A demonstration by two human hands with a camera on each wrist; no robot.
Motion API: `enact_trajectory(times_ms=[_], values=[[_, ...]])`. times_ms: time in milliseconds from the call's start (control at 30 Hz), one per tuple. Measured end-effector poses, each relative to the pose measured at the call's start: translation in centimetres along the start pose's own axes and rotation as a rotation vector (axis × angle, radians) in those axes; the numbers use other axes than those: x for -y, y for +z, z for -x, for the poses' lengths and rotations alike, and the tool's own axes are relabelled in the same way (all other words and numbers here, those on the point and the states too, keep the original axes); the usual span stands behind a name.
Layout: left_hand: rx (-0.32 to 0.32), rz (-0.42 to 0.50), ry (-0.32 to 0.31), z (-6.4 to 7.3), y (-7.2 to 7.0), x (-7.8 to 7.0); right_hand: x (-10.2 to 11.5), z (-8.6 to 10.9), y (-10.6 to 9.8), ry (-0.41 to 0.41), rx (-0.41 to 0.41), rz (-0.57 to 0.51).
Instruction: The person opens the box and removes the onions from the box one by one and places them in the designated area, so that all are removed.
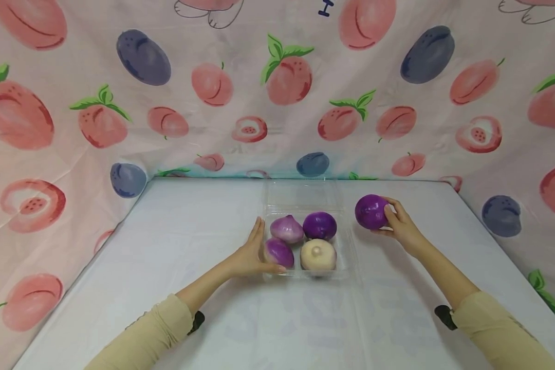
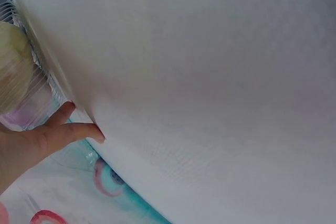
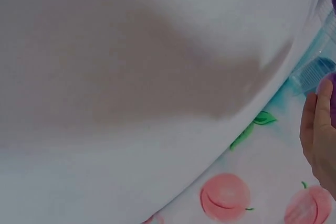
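Four onions (image 1: pixel 287 229): in the clear box (image 1: pixel 348 252) on the table (image 1: pixel 189 226), two far, two near.
Fifth onion (image 1: pixel 369 211): right of the box, apart from it, gripped by the fingers of the right hand (image 1: pixel 404 231).
Left hand (image 1: pixel 250 257): fingers straight and spread along the box's left side, thumb at its near edge.
Slick skin: the fifth onion may slip if the hold slackens.
Box wall: a hard press from the left could dent it or skid the box.
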State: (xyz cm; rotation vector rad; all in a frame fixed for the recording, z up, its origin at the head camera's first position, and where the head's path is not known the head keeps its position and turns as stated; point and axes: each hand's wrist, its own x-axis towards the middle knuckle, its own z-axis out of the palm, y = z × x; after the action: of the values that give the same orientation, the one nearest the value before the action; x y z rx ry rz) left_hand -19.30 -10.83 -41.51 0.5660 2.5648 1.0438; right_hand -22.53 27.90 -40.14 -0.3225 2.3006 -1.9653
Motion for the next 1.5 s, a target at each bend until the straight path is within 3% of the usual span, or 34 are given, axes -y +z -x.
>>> enact_trajectory(times_ms=[467,700,967,1067,1200,1300,1367,1500], values=[[0.015,0.003,-0.004,0.0,-0.4,0.0,-0.8,-2.2,0.0,0.164,-0.020,0.011],[0.016,0.013,0.004,-0.1,-0.4,0.0,-1.4,-3.0,0.4,0.199,-0.008,0.022],[0.033,0.011,-0.005,-0.1,-0.5,0.1,-1.2,-3.7,0.5,0.284,-0.014,0.128],[0.029,0.017,-0.003,-0.1,-0.5,0.0,-2.1,-4.2,-0.4,0.295,-0.017,0.124],[0.030,0.017,-0.004,-0.1,-0.5,0.0,-3.9,-4.8,-2.0,0.249,0.001,0.037],[0.032,0.012,-0.003,-0.2,-0.5,0.1,-3.2,-4.6,-1.7,0.256,-0.011,0.071],[0.035,0.010,-0.009,-0.2,-0.5,0.1,-1.7,-4.2,-0.8,0.291,-0.006,0.172],[0.031,0.008,-0.014,-0.2,-0.5,0.2,-1.1,-4.0,-0.4,0.241,0.021,0.345]])
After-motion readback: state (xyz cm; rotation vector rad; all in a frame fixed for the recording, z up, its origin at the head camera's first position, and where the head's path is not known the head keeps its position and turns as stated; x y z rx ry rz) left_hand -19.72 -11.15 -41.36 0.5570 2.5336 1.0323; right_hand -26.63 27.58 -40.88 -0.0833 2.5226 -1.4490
